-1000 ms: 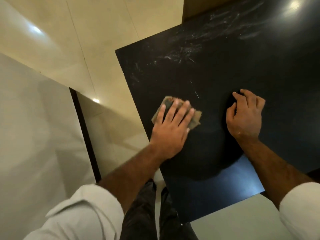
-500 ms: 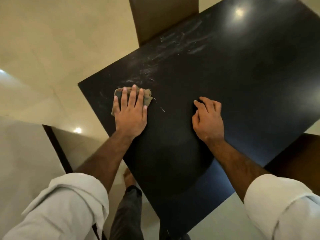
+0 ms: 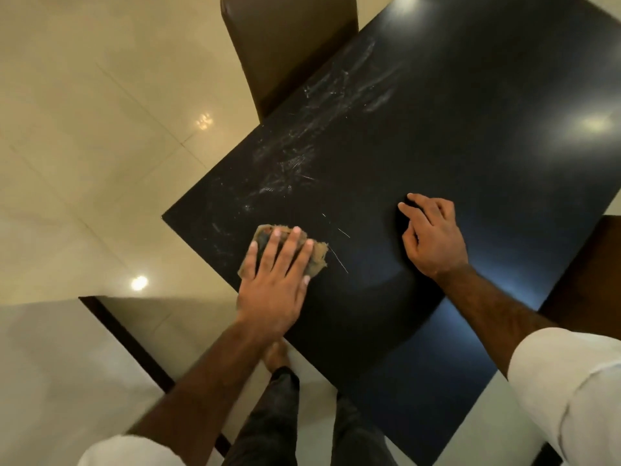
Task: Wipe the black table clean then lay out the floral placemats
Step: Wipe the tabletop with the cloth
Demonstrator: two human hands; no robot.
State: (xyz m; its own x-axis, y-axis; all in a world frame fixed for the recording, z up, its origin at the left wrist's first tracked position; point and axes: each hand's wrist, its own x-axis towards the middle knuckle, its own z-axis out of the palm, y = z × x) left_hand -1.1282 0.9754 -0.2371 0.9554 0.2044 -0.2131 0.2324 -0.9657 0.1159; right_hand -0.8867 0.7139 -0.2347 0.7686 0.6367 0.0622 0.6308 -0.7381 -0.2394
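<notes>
Drawn a little back from the smears since half a second ago, the left hand [image 3: 274, 290] now slants its fingers to the right, with the cloth [image 3: 319, 256] still flat beneath them. The right hand has kept its place on the table.

Well to the left of the left hand lies the glossy cream tiled floor [image 3: 100, 129], dotted with lamp reflections. Below it is a pale, smooth panel [image 3: 50, 364] with a dark edge. The left hand's fingers are straight and spread, pressing the cloth onto the black table [image 3: 487, 156] near its left corner, gripping nothing. The cloth is a small, frayed, brownish rag with a darker patch, and its ragged edge pokes out past the fingertips. Under that wrist, a bare foot [image 3: 275, 358] and dark trousers [image 3: 279, 418] show beside the table's edge.

Beyond the fingertips, whitish streaky smears [image 3: 302, 156] run diagonally over the matte black top. Farther still, a brown, smooth-backed chair [image 3: 289, 45] stands tucked against the table's far edge.

Thin pale scratch lines [image 3: 344, 233] lie between the two hands. The right hand [image 3: 433, 237] rests on the table, its fingers loosely bent and its fingertips touching the surface, holding nothing. Both forearms come out of white sleeves [image 3: 571, 391].
</notes>
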